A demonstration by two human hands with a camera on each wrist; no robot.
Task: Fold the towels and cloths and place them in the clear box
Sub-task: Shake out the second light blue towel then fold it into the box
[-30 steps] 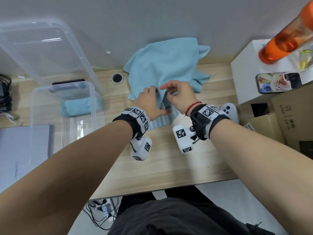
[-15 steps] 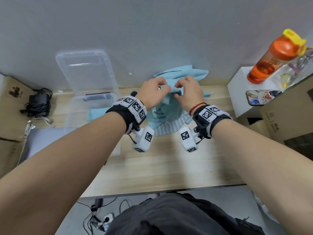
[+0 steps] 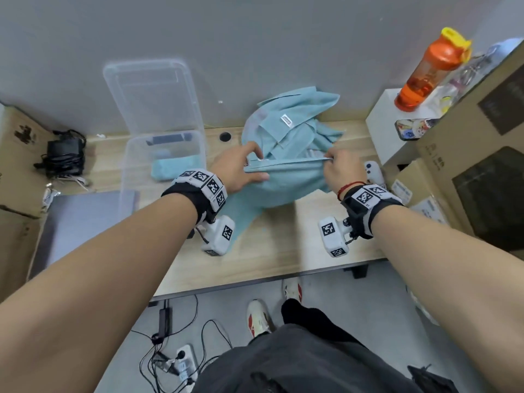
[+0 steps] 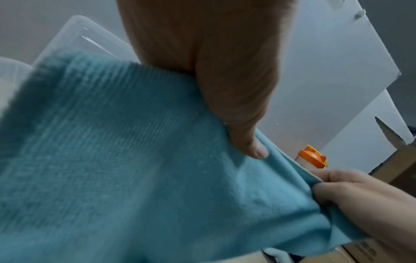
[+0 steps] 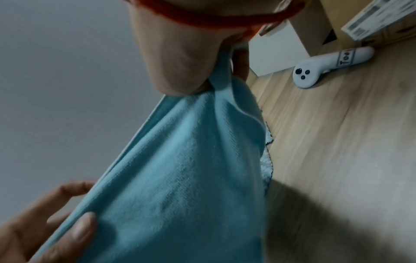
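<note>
Both hands have drawn apart since half a second ago, when they were bunched close together on the cloth; now the left hand (image 3: pixel 236 168) and the right hand (image 3: pixel 341 170) pull a straight hem of the blue towel (image 3: pixel 283 182) taut between them above the wooden desk (image 3: pixel 278 251). The left hand pinches the edge between thumb and fingers, and from the left wrist view its thumb (image 4: pixel 245 135) presses on the near face of the fabric. The right hand grips the other end of the hem in a closed fist. The towel's lower part sags toward the desk, while more blue cloth (image 3: pixel 295 117) lies heaped behind it against the wall, showing a small white sewn label (image 3: pixel 287 120) whose print is too small to read.

One folded blue towel (image 3: pixel 175 168) lies in the clear box (image 3: pixel 133 177) at the left, as before, with the box lid (image 3: pixel 153 95) leaning on the wall behind it. A white controller (image 5: pixel 324 65) lies on the desk near the right hand, its handle marked with letters that look like "Too". An orange bottle (image 3: pixel 428 72) stands on a white box at the right, beside cardboard boxes (image 3: pixel 476 154) whose printing cannot be read
</note>
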